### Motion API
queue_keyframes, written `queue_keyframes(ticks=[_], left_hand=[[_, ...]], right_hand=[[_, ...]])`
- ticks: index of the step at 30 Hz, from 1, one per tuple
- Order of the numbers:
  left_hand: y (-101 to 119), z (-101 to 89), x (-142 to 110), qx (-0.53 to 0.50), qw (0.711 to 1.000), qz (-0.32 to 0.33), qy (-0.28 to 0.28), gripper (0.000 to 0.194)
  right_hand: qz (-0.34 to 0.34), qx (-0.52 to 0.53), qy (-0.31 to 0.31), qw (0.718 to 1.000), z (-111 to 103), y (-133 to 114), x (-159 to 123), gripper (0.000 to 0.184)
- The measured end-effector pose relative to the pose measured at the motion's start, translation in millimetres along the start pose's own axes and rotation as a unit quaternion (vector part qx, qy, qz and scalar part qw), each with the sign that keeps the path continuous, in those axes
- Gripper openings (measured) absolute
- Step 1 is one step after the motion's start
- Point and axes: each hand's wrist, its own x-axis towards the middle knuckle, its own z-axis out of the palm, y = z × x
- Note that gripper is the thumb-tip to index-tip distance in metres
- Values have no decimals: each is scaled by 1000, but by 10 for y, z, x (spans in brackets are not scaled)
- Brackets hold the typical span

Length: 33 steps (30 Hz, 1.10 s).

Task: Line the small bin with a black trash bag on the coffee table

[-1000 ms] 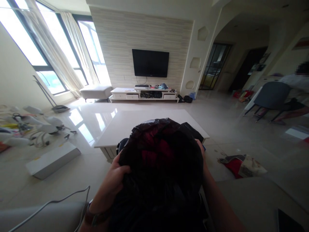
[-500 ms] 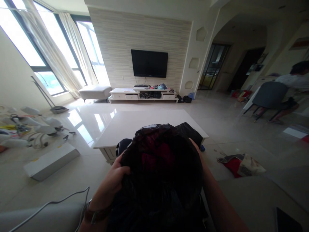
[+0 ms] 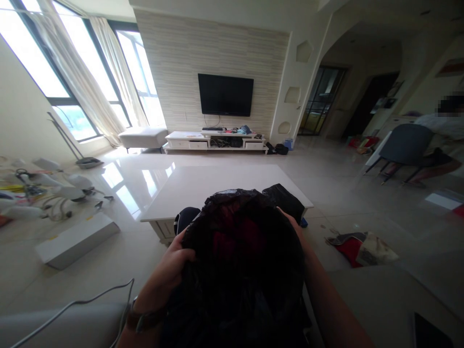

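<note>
A black plastic bag [image 3: 253,295] lies in front of me with its mouth spread wide. Dark red material [image 3: 232,239] shows inside, too dim to name. My left hand [image 3: 178,258] grips the bag's left rim, thumb on the inside and fingers behind the plastic. On the opposite side, my right hand [image 3: 292,222] is against the bag's right rim; most of its fingers are hidden behind the plastic. Beyond the bag stands a white coffee table [image 3: 217,176], with a black item [image 3: 284,199] lying on its right part.
Left on the floor are a long white box [image 3: 79,239] and a jumble of white parts with cables [image 3: 61,193]. A red and cream cloth bag [image 3: 364,249] lies right. A person sits by a grey chair [image 3: 406,142]. A TV [image 3: 225,95] hangs over a low cabinet [image 3: 184,141].
My right hand has shifted slightly left along the bag's rim, and that side of the bag's mouth has drawn in a little. My left hand keeps its grip.
</note>
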Motion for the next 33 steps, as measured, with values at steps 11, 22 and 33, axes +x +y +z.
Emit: queue_keyframes(ticks=[11, 22, 33], left_hand=[[-27, 82, 23, 43, 999, 13, 3, 92], [-75, 123, 160, -43, 981, 138, 126, 72], [-80, -122, 297, 61, 984, 164, 33, 101]], right_hand=[[17, -36, -1, 999, -39, 217, 274, 28], [114, -42, 95, 988, 18, 295, -1, 45], [51, -165, 118, 978, 154, 469, -86, 40]])
